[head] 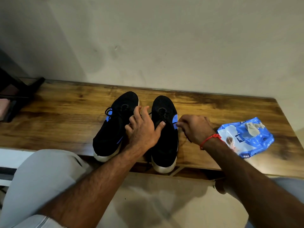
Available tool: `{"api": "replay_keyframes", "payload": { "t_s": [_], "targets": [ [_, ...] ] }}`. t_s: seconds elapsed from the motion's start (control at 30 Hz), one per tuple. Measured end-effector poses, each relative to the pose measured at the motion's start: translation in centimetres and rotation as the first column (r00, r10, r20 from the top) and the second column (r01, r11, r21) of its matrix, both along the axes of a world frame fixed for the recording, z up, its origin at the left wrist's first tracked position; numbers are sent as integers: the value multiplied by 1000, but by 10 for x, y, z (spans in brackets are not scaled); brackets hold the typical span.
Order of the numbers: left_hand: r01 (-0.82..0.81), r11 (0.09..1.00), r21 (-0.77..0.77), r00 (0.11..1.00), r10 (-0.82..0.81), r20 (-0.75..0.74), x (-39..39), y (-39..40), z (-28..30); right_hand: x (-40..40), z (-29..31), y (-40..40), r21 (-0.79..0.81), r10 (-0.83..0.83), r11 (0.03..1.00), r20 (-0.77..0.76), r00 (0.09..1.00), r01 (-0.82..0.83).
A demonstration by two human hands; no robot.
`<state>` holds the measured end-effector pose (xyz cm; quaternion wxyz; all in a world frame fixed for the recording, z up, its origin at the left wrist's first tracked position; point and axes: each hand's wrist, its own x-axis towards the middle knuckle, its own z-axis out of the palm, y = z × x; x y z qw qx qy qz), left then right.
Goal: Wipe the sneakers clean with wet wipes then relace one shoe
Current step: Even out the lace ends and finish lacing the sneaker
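At centre frame the left sneaker [113,129] sat on the counter [57,122]; light and soft, it would have yielded under your grip. Your left hand [143,129] pinched the lace [158,123] of the right sneaker [166,139] (thin, limp, best taken near its tip). Your right hand [194,129] pinched the other end. The wipes pack [245,139] lay at right.

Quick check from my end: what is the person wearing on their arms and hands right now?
Both forearms are bare, with no sleeves or gloves in view. The right hand has a thin red thread band tied round the wrist, with a small knot. The left hand wears nothing: no ring, watch or band shows.
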<state>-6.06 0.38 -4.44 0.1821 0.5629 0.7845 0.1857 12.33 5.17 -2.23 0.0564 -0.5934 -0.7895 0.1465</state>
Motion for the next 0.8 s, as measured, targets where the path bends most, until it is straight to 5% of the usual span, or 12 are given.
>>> {"api": "replay_keyframes", "payload": {
  "t_s": [0.17,0.3,0.37,0.47,0.57,0.67,0.8],
  "targets": [
    [12,999,-47,1000,-12,13,-3,0,0,46,13,30,24,-429,900,222,875,435],
    [16,998,-67,999,-13,38,-3,0,1,13,10,7,-2,13,1000,122,992,-13],
    [15,997,-79,1000,-12,28,-1,-1,2,-9,10,-7,-33,196,981,159,968,-193],
    [21,992,-120,1000,-19,16,1,-2,5,-4,9,0,-6,27,1000,299,954,-26],
    [77,981,-179,997,-75,18,2,-2,6,16,12,15,-81,-230,963,261,938,259],
    [172,954,-247,982,-145,125,-4,2,5,9,9,10,-86,-75,991,264,962,101],
    [210,934,-290,914,-82,397,-18,8,20,-3,13,1,-119,142,983,28,990,-137]
  ]
}}
